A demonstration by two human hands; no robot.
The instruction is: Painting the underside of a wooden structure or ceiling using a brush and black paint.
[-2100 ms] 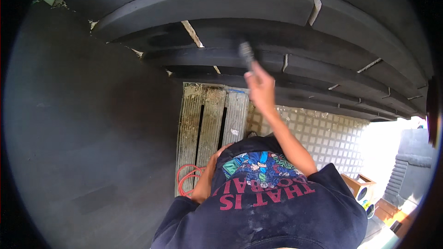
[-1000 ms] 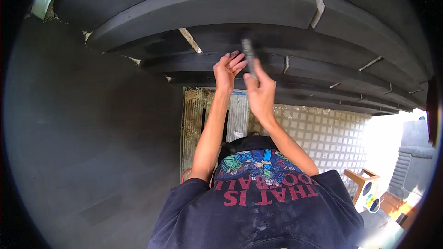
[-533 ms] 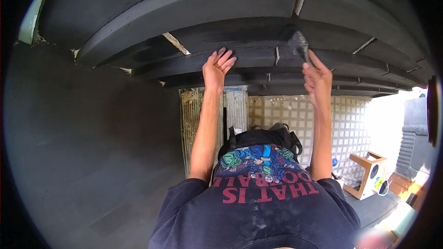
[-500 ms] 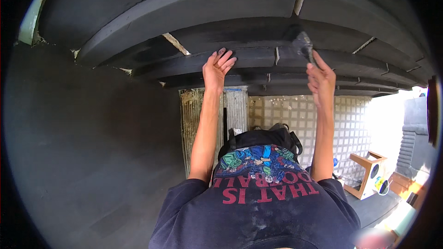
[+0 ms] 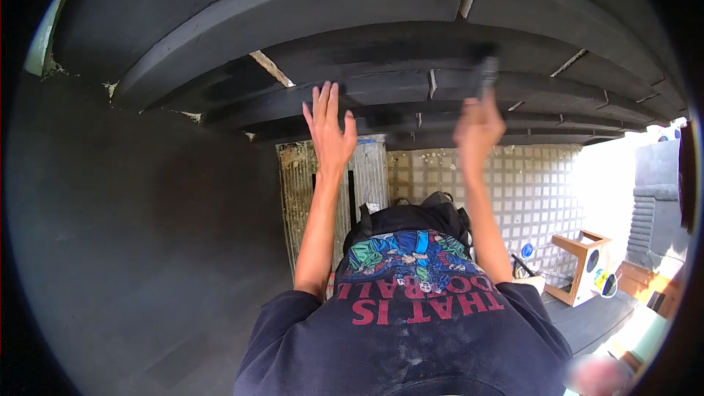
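Observation:
My right hand (image 5: 479, 130) grips a paintbrush (image 5: 488, 73), smeared by motion. Its head is at the dark grey surface (image 5: 411, 45) between two stepped ledges, beside a wet-looking darker patch. My left hand (image 5: 330, 132) is open, its fingers stretched out and pointing up at the edge of a lower dark ledge (image 5: 381, 89). I cannot tell whether the fingertips touch it. Nothing is in that hand.
Pale unpainted gaps (image 5: 271, 68) break the ledges. A dark wall (image 5: 147, 235) fills the left side. Below are a ribbed, stained board (image 5: 293, 191) and a tiled floor (image 5: 543, 176). A wooden stool (image 5: 587, 264) lies at the lower right, near a blurred person (image 5: 598, 375).
My right hand has moved left with the paintbrush, which now points more upright. My left hand has turned, and its curled fingers have straightened. The view has shifted slightly.

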